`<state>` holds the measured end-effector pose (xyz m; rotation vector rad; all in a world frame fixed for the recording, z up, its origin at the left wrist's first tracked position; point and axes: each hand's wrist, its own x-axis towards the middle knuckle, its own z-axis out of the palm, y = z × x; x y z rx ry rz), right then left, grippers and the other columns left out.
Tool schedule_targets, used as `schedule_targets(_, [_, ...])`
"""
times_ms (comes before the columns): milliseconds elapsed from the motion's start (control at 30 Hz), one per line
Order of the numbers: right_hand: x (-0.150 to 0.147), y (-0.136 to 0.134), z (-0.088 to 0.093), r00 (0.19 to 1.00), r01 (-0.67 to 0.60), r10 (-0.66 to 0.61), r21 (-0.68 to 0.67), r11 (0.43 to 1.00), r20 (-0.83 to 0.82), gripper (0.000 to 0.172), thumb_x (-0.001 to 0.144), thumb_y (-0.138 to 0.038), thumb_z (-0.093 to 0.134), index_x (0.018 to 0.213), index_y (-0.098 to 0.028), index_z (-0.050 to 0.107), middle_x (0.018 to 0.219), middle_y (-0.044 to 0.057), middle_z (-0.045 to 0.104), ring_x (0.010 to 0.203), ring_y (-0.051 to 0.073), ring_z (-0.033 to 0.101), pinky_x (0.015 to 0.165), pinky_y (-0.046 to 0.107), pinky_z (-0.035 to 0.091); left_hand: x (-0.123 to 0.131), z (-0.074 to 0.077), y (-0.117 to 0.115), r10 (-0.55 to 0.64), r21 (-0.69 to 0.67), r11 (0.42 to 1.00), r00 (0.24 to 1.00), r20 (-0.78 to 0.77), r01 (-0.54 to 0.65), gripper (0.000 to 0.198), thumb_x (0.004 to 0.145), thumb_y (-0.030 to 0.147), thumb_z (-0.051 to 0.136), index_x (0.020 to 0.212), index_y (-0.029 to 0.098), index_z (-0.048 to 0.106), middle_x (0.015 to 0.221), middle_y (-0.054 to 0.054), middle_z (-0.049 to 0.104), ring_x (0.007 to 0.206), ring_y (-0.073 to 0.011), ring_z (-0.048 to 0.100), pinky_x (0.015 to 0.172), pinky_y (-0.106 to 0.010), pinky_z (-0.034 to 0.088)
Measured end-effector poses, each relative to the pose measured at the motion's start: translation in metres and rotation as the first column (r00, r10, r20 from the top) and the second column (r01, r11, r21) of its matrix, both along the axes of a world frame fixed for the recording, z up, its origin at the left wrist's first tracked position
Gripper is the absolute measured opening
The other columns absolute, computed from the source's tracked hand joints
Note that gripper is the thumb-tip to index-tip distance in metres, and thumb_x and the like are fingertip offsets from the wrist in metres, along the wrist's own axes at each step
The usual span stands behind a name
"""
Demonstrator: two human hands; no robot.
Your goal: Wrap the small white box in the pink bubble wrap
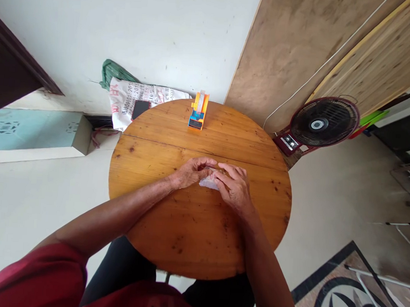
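Observation:
A small, clear, crinkled plastic bag (208, 183) is between my two hands, over the middle of the round wooden table (173, 216). From the left, my left hand (194, 172) pinches the bag's upper edge between thumb and fingers. My right hand (235, 185) grips the bag's right side, fingers bent over it. Whether anything lies inside the plastic is too small to make out. Beyond the hands, near the table's far edge, stands an orange and blue tape dispenser (198, 110) with a roll of clear tape.
Behind the table, a white printed sack (125, 97) and a green bag (118, 71) lean against the wall. A dark red fan (319, 124) stands off the table's right side. At left is a pale blue box-like bench (32, 131). A white rack (374, 277) is at lower right.

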<state>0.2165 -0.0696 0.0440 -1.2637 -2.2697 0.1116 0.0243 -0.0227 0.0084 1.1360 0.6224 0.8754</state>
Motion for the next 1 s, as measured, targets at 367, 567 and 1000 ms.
schedule_targets(367, [0.008,-0.003,0.010,0.959,0.088,-0.086,-0.005,0.996,-0.270,0.019,0.089,-0.029,0.058,0.098,-0.028,0.074,0.124,0.006,0.068,0.114,0.026,0.063,0.100,0.046,0.047,-0.002,0.000,-0.002,0.016,-0.016,1.000,0.997,-0.079,-0.017,0.047,0.071,0.041,0.081,0.108,0.018,0.064,0.098,-0.003,0.071,0.078,-0.0139,0.065,0.071,-0.026,0.049])
schedule_targets(567, [0.012,-0.002,0.010,0.959,0.054,-0.079,-0.098,0.994,-0.272,0.021,0.087,-0.029,0.060,0.105,-0.026,0.071,0.132,0.009,0.063,0.119,0.026,0.061,0.104,0.047,0.045,-0.007,0.004,-0.002,0.075,0.065,0.996,0.989,-0.124,-0.068,0.043,0.074,0.041,0.078,0.108,0.018,0.067,0.089,-0.001,0.070,0.074,-0.0140,0.063,0.070,-0.027,0.049])
schedule_targets(1000, [0.007,-0.001,0.000,0.994,0.016,-0.019,-0.030,0.999,-0.104,0.022,0.090,-0.028,0.058,0.103,-0.028,0.075,0.135,0.006,0.061,0.114,0.025,0.062,0.102,0.047,0.044,-0.006,0.004,0.001,0.146,0.059,0.988,0.982,-0.116,-0.140,0.036,0.071,0.033,0.079,0.101,0.016,0.068,0.093,-0.003,0.070,0.084,-0.0149,0.063,0.081,-0.029,0.049])
